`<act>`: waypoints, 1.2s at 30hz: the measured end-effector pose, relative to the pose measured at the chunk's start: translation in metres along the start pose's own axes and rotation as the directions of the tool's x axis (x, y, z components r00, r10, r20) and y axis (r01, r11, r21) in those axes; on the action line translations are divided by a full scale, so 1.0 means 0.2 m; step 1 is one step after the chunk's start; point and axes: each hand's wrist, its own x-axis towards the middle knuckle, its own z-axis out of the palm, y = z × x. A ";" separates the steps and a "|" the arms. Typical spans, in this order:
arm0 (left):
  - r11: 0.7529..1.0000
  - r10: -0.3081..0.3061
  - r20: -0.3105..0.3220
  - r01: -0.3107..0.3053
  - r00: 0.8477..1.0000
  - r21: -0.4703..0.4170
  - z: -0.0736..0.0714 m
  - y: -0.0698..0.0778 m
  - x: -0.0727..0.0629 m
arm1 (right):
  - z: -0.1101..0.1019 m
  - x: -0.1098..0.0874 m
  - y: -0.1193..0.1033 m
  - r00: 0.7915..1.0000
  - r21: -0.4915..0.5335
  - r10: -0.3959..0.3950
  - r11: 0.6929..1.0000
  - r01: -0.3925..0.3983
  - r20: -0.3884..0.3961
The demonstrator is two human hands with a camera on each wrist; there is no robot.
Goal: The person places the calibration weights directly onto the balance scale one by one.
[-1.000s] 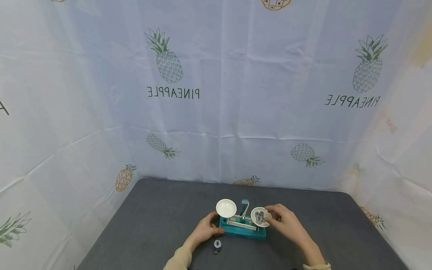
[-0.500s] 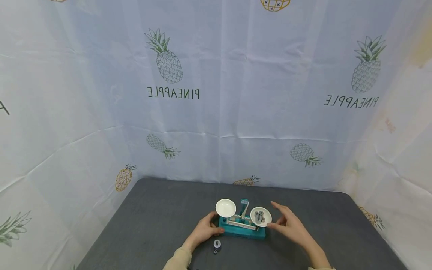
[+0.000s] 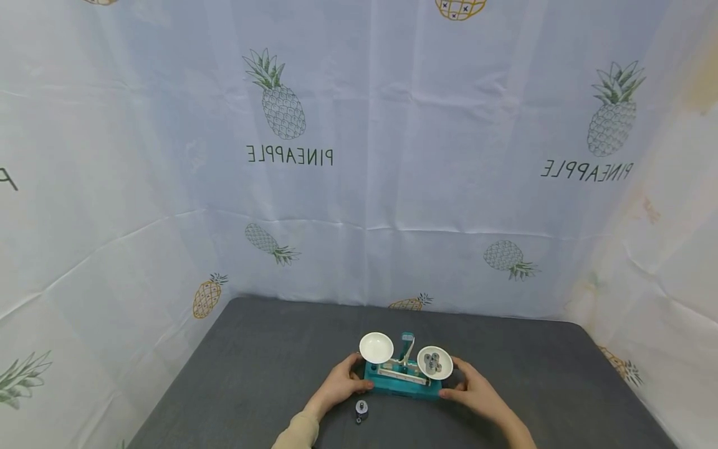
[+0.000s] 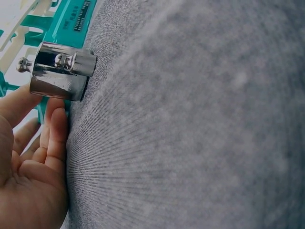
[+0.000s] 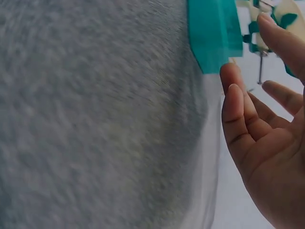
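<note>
The worktop (image 3: pixel 269 355) is a dark grey slab filling the bottom middle of the head view, its two far corners rounded. Close up in the wrist views, its surface shows a fine grey texture, ribbed or fuzzy in places. A pale cloth (image 3: pixel 370 193) hangs behind it and along both sides, bluish across the middle of the frame and whiter at the left and right edges. Creases run down and across it, and a yellowish patch tints the upper right. Green pineapple drawings (image 3: pixel 283 112) are scattered over it, with mirrored PINEAPPLE lettering (image 3: pixel 290 155) at upper left and upper right, and orange pineapples (image 3: pixel 207 298) low down and along the top edge.

A teal balance scale (image 3: pixel 401 388) stands on the worktop at the lower middle. Its white left pan (image 3: pixel 376 348) sits higher in the frame than the white right pan (image 3: pixel 446 360), which holds several metal weights (image 3: pixel 432 360). The left hand (image 3: pixel 339 381), in a cream sleeve (image 3: pixel 297 430), grips the scale's left end. The right hand (image 3: pixel 479 393) is at the other end, fingers loosely bent and parted, thumb at the front corner; whether it presses cannot be told. Below the left hand stands a large weight (image 3: pixel 361 407) with a small weight (image 3: pixel 359 421) just beside it.
</note>
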 end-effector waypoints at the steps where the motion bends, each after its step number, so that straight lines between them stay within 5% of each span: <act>1: 1.000 0.000 0.001 0.000 1.000 0.004 0.00 0.00 0.00 | 0.01 0.00 0.01 1.000 -0.001 0.000 1.000 0.000 0.003; 16: 1.000 -0.002 0.006 0.002 1.000 0.010 0.00 -0.01 0.01 | 0.08 0.06 0.08 0.997 0.045 0.077 0.996 -0.078 0.022; 25: 1.000 -0.002 0.006 0.002 1.000 -0.007 -0.01 -0.02 0.02 | 0.08 0.07 0.09 0.991 0.193 0.095 0.975 -0.112 0.095; 36: 0.998 -0.021 0.021 0.022 1.000 -0.053 0.01 -0.02 0.01 | 0.12 0.05 0.09 0.992 0.184 0.122 0.975 -0.124 0.018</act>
